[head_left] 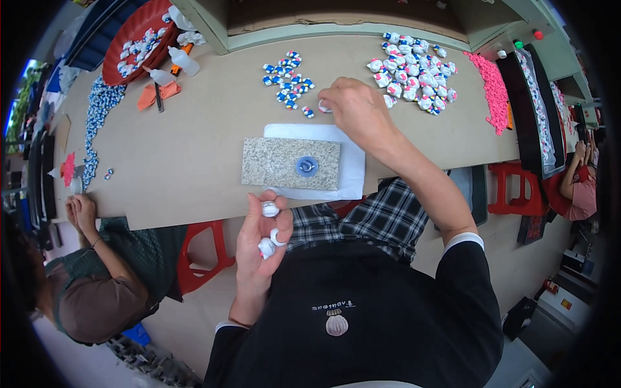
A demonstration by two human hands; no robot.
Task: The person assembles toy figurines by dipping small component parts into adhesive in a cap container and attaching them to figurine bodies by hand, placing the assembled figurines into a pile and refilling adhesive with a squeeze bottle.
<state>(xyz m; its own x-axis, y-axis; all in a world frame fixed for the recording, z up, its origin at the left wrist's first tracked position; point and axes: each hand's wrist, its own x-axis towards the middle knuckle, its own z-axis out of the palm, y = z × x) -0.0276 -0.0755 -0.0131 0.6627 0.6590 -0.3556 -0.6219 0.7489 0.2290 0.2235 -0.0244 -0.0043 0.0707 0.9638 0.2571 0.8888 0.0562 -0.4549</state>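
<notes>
My left hand [262, 236], palm up near the table's front edge, cradles several small white figurine pieces; one white piece [270, 209] sits at the fingertips and others rest lower in the palm. My right hand [354, 107] reaches over the table, its fingers pinched at a small white figurine piece [325, 108] by the tabletop. Left of it lie loose blue-and-white figurine pieces [284, 81]; to its right is a cluster of white figurines [414, 74] with pink and blue parts. A speckled stone slab [272, 161] on a white cloth [352, 174] carries a small blue round dish [306, 166].
A red basket [113, 52] with figurines, squeeze bottles [184, 61] and an orange cloth [162, 96] stand at the back left. Blue-and-white pieces [100, 110] trail down the left side. Pink pieces [488, 90] and a black tray [527, 110] are right. A co-worker [103, 278] sits left.
</notes>
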